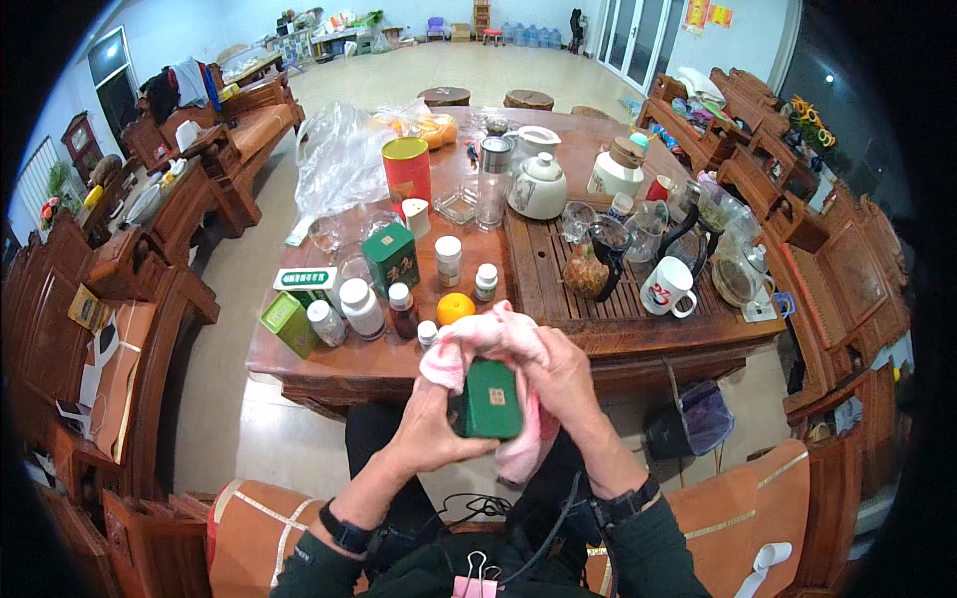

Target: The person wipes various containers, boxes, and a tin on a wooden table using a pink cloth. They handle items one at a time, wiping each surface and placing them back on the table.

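Note:
My left hand [429, 427] grips a dark green tin [492, 401] from its left side, above my lap in front of the table edge. A pink and white cloth [518, 334] wraps over the tin's far side and down its right. My right hand [564, 377] is closed on that cloth, pressing it against the tin; its fingertips are partly hidden in the folds. Just beyond the cloth sit an orange [456, 308] and a small white-capped bottle [428, 333]. Another dark green tin [391, 256] stands upright farther back on the left.
On the wooden table [478, 264] stand several pill bottles, a light green tin [288, 324], a red canister [407, 167] and a glass tumbler [492, 184]. A slatted tea tray [618, 309] holds a white mug [668, 287] and glass pots. A bin [688, 419] stands below right.

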Demonstrator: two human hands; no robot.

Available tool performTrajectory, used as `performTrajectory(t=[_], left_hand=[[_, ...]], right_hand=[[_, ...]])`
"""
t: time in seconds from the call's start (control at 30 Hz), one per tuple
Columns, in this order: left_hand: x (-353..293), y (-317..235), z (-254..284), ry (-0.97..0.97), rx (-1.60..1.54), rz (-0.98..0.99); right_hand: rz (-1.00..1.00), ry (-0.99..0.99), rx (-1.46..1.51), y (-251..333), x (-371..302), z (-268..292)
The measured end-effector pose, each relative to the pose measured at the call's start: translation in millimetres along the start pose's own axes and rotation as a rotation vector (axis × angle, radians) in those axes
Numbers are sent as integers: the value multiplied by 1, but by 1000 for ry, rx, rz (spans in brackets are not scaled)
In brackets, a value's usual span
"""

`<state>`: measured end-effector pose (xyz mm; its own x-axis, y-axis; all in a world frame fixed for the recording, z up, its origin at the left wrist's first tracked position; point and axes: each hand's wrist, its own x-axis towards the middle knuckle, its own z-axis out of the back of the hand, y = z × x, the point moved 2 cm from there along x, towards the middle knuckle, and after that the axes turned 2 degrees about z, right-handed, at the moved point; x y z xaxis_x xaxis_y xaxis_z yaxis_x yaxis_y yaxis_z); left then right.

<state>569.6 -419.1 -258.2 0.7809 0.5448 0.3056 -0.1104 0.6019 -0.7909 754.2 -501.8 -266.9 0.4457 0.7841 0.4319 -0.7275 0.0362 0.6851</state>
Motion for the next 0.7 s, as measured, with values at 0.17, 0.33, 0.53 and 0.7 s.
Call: performTrajectory(t=[0.17, 0.33, 0.53, 0.7], left_hand=[[-19, -6, 11, -42, -481, 43], [-17, -3, 22, -50, -354, -23], [-16, 1, 14, -62, -140, 0], [-7, 4, 4, -38, -211, -30]], right_hand=[[-406, -74, 414, -40, -6, 18], [-214, -410, 624, -33, -3, 58], [-163, -523, 1100, 28, 1, 58], [143, 206, 290, 77, -23, 23]])
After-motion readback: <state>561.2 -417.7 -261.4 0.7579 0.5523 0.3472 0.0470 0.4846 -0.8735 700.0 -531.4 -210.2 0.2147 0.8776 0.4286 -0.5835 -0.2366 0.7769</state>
